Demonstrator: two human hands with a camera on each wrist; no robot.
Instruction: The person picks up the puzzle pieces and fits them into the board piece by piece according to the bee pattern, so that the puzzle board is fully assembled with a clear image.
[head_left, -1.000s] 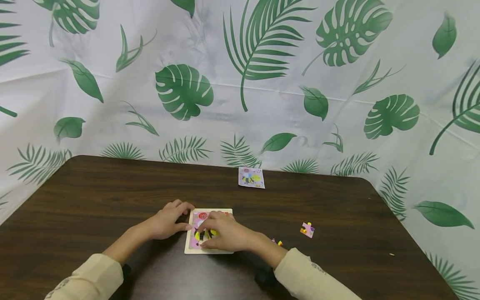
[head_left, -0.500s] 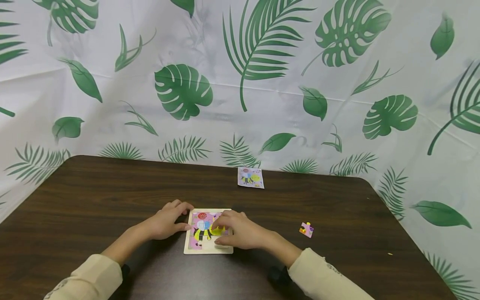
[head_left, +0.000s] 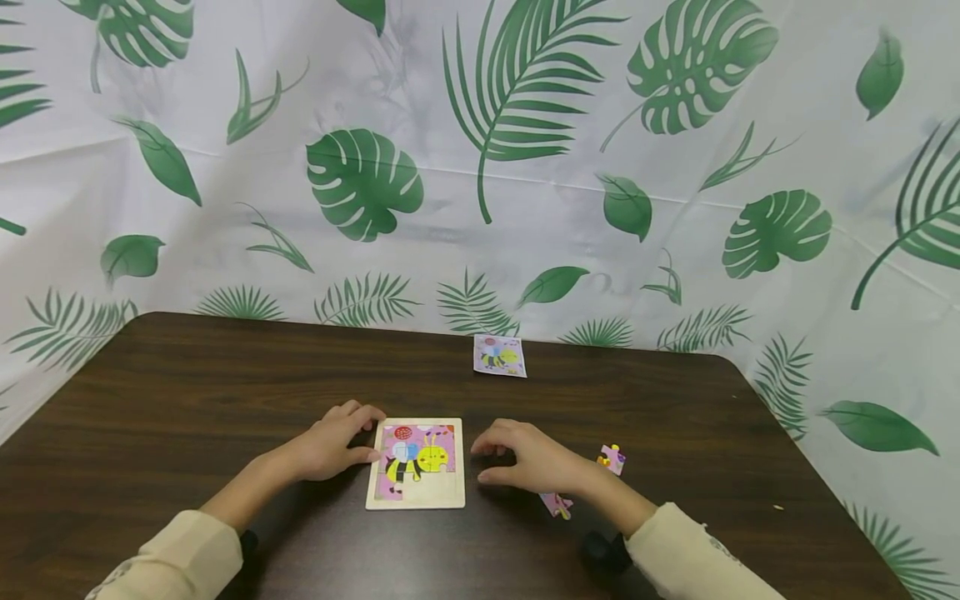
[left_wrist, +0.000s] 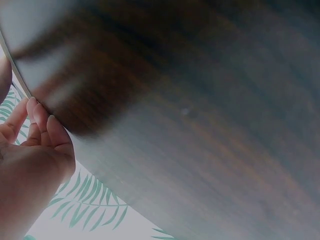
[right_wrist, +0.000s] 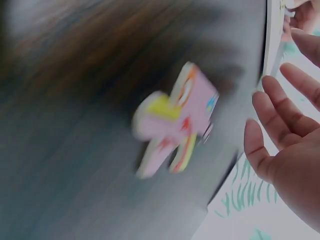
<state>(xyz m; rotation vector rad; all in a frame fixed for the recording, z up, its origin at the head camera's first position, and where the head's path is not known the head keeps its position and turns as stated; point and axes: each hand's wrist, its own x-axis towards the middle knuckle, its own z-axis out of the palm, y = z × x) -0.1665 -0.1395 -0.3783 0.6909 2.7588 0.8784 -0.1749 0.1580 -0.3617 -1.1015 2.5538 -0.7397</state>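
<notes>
A bee jigsaw puzzle board (head_left: 459, 462) with a pale wooden frame lies flat in the head view. Bare wood shows in the lower right of its picture. My left hand (head_left: 330, 442) is at its left side, thumb on the left edge and a fingertip by the top left corner. To the right, apart from the board, my right hand (head_left: 528, 457) hovers with loosely bent fingers, holding nothing. A pink puzzle piece (right_wrist: 175, 120) lies below that hand, partly hidden by the forearm in the head view. Another puzzle piece (head_left: 615, 461) lies beyond the right forearm.
A small bee picture card (head_left: 500, 356) lies near the far edge of the dark wooden table (head_left: 247, 375). A tiny pale scrap (head_left: 777, 507) is at the right. Behind the table hangs a white cloth (head_left: 555, 225) with green leaves.
My right hand has moved right, off the puzzle board, uncovering the bee picture. The pink piece near its wrist shows more now. My left hand has stayed at the board's left edge.
</notes>
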